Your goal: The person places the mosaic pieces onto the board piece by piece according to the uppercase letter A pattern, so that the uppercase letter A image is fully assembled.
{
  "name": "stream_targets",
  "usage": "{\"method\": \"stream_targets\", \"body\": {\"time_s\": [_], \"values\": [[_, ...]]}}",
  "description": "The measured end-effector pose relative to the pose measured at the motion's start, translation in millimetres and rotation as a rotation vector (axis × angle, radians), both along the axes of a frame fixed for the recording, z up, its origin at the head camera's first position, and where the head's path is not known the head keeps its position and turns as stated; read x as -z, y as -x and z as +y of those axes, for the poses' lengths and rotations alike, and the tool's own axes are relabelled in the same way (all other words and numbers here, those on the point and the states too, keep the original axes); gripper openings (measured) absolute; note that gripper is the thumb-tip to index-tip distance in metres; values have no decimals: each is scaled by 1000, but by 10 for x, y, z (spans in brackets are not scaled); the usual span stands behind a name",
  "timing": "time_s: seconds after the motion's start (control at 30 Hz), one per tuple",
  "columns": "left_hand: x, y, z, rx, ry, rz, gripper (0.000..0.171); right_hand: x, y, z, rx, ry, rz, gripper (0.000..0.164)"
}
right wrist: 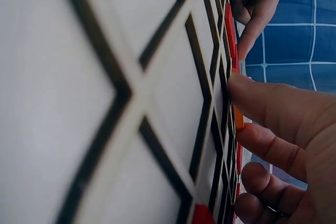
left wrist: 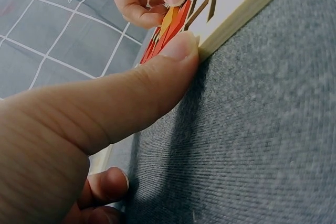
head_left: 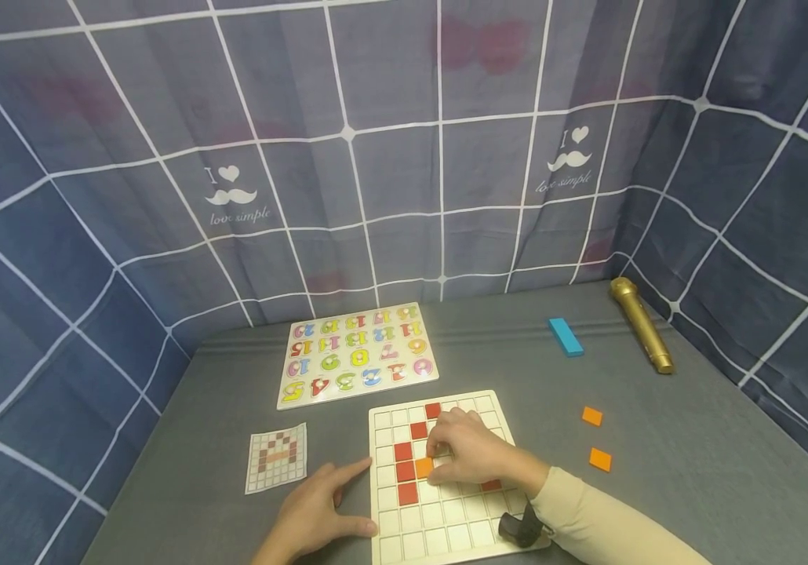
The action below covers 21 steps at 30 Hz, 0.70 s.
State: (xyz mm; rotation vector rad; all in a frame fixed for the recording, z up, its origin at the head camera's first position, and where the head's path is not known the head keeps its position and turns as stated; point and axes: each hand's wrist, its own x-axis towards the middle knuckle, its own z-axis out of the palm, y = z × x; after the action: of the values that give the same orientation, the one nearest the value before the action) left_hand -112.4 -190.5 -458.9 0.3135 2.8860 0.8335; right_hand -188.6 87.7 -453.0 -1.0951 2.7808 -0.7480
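Observation:
A cream grid board lies on the grey cloth. My right hand reaches over its middle, thumb and forefinger pinching an orange square tile at its edges, in the cell beside the red tiles. That orange tile also shows between thumb and fingertip in the right wrist view. At the board's left edge, my left hand rests with thumb and forefinger spread, the thumb tip touching the rim. Several red tiles run up the left part of the grid; another peeks out below the right wrist.
Left of the board lies a pattern card with coloured squares. Behind is a number puzzle board. On the right are two loose orange tiles, a blue block and a gold microphone-shaped object. A checked curtain surrounds the table.

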Motion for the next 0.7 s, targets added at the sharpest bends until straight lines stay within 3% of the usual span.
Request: {"method": "stream_targets", "body": {"time_s": [0.7], "values": [[9, -1, -3, 1, 4, -25, 88, 9, -10, -3, -9, 5, 25, 23]]}}
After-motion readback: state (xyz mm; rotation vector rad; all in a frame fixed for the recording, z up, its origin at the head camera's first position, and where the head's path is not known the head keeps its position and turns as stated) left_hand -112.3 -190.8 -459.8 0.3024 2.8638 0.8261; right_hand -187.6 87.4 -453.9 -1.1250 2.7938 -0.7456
